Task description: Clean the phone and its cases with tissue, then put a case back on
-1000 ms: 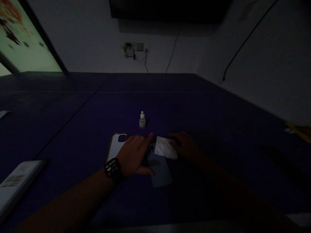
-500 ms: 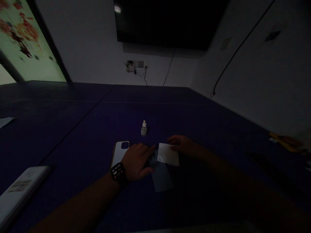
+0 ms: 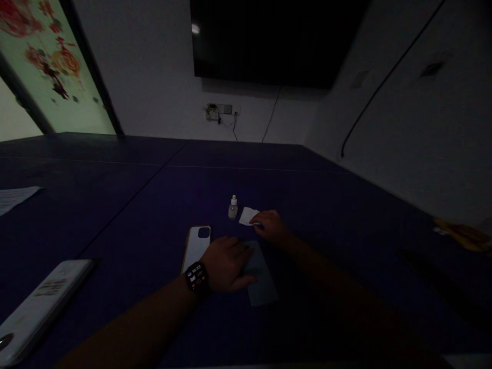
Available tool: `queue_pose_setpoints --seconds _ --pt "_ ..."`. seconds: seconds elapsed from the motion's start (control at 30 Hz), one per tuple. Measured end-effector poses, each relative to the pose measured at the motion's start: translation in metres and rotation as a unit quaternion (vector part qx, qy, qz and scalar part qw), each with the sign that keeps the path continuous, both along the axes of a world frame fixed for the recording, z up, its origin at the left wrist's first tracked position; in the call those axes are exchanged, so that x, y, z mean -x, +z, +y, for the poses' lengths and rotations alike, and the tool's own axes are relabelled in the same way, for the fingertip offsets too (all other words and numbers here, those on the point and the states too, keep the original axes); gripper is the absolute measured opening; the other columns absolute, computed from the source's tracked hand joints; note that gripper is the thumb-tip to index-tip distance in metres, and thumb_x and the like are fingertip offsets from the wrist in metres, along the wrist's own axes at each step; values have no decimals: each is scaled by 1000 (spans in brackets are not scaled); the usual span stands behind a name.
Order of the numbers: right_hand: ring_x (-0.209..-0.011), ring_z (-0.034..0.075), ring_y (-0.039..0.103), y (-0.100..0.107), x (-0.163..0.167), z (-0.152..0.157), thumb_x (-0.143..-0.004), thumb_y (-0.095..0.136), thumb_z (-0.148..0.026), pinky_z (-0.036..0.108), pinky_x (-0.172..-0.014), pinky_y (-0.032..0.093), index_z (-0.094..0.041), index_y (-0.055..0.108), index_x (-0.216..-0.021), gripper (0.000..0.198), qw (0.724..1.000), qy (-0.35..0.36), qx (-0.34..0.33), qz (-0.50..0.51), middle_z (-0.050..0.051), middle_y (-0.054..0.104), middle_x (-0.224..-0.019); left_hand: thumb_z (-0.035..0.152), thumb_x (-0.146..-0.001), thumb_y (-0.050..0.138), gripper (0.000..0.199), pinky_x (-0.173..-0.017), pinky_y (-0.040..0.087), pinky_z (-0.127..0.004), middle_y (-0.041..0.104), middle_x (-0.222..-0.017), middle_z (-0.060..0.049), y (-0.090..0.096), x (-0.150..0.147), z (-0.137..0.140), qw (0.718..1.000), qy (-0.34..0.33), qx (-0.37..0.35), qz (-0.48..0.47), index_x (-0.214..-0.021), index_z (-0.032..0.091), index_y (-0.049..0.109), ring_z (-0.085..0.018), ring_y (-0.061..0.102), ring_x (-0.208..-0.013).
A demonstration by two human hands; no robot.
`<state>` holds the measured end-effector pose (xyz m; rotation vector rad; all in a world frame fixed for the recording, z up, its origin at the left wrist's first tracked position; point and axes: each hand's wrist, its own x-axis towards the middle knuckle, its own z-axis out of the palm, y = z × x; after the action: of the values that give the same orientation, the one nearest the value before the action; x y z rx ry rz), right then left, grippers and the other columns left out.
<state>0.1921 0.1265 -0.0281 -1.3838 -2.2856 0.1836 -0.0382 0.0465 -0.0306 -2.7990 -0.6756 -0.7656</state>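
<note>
As right hand [image 3: 270, 225] shifts, cloth [image 3: 246, 216] nearer, beside bottle [image 3: 232, 209]

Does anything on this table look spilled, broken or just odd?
No spill or damage shows, though the dim light could hide small marks. The dropper bottle stands upright near the white sheet at the right hand. Slightly odd, perhaps: the phone under the left hand lies bare, with a phone case apart to its left.

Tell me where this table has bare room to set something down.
Bare table: behind the dropper bottle toward the wall, and between the white device and phone case. Crowded: around the phone, white wipe, left hand and right hand. Right foreground: too dark to tell.
</note>
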Motion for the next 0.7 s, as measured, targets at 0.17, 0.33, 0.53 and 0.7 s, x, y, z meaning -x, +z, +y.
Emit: queue_pose_setpoints --seconds 0.17,0.33,0.53,0.7 --pt "-116 23 62 8 -2 -23 -93 53 -15 40 -105 35 -18 73 -105 23 998 -22 -15 -63 9 74 -118 65 -101 17 77 -61 47 -40 71 -85 -13 -5 0 2 998 -19 -47 -29 -115 10 68 -26 62 -75" --pt "-94 24 70 13 9 -69 -103 46 -32 34 -84 48 -17 69 -98 28 989 -96 17 -113 12 75 -100 60 -102 18 72 -62 47 -40 71 -81 -13 1 4 3 999 -40 -21 -29 -106 12 71 -25 61 -72" --pt "-102 32 70 17 39 -109 -102 43 -55 40 -84 52 -12 67 -111 50 972 -162 59 -162 20 73 -108 51 -104 12 67 -84 51 -35 76 -108 -10 56 33 31 928 259 266 38 -114 21 71 -23 70 -98" --pt "-101 38 71 26 71 -116 -91 63 -59 45 -81 55 -6 56 -139 72 960 -179 96 -190 29 71 -115 61 -97 34 62 -78 53 -38 77 -98 -20 68 67 55 861 394 307 97 -92 15 76 -33 73 -94"
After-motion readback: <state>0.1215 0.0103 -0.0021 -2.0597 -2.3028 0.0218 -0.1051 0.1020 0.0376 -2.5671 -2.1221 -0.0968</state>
